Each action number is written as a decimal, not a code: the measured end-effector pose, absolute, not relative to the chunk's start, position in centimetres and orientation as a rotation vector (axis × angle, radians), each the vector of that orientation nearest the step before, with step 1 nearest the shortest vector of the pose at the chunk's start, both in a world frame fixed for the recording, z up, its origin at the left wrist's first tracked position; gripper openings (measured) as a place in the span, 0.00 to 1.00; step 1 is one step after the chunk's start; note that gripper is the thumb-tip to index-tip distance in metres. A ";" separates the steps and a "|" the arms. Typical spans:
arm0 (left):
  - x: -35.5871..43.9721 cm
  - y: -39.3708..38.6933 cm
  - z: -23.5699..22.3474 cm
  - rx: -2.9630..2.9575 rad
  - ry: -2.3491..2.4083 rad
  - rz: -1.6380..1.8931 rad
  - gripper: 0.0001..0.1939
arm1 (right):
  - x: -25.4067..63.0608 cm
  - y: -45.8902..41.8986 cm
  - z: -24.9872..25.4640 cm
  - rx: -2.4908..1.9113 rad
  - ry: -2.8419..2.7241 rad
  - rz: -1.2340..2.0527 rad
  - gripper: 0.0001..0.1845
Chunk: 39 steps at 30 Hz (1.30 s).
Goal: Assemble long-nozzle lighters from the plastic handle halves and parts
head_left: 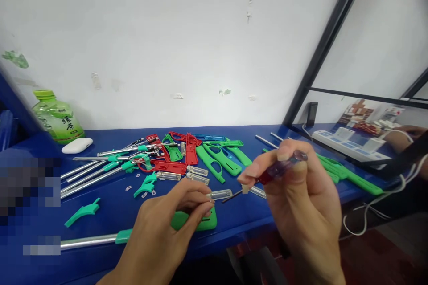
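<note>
My right hand (297, 200) grips a screwdriver (281, 167) by its translucent red and purple handle, its thin shaft slanting down to the left. A small cream-coloured piece (245, 189) sits by the shaft, below my fingertips. My left hand (170, 218) is closed in a pinch at the end of a clear plastic lighter tank (221, 194), near the screwdriver's tip. Beneath my left hand lies a green lighter handle (210, 219), partly hidden; a silver tube (90, 242) with a teal end extends to its left.
Red lighter shells (170, 168), green shells (220, 160), several clear tanks (169, 176) and metal tubes (96, 171) crowd the blue table (110, 213). A tea bottle (58, 118) and white case (77, 145) stand left; a power strip (347, 147) and white cable (364, 213) are right.
</note>
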<state>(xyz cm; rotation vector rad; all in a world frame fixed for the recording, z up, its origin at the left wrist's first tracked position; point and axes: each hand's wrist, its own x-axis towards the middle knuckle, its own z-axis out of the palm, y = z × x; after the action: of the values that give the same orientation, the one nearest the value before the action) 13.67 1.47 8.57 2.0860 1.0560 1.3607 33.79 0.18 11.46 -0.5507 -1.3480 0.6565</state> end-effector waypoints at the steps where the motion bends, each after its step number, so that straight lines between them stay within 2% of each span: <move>1: 13.8 1.6 8.6 2.033 1.056 1.369 0.06 | 33.7 0.3 11.4 -0.552 -1.347 0.652 0.09; 3: 13.9 1.8 8.6 2.012 1.076 1.369 0.09 | 33.5 0.7 11.2 -0.557 -1.346 0.653 0.09; 21: 14.0 1.5 8.5 1.990 1.137 1.327 0.07 | 32.5 1.0 10.6 -0.383 -1.269 0.820 0.08; 27: 14.1 1.3 8.1 1.784 1.186 1.201 0.05 | 32.7 1.4 10.4 -0.332 -1.266 0.854 0.11; 31: 14.2 1.3 8.1 1.635 1.179 1.099 0.10 | 32.9 1.7 10.2 -0.286 -1.260 0.879 0.14; 39: 14.2 1.2 8.2 1.622 1.141 1.052 0.10 | 33.3 1.8 10.1 -0.273 -1.314 0.887 0.12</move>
<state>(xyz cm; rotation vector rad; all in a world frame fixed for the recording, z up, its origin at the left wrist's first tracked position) 14.25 1.24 8.17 1.6218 1.1408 1.0517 33.31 1.83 10.09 -0.2728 -1.3142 0.8869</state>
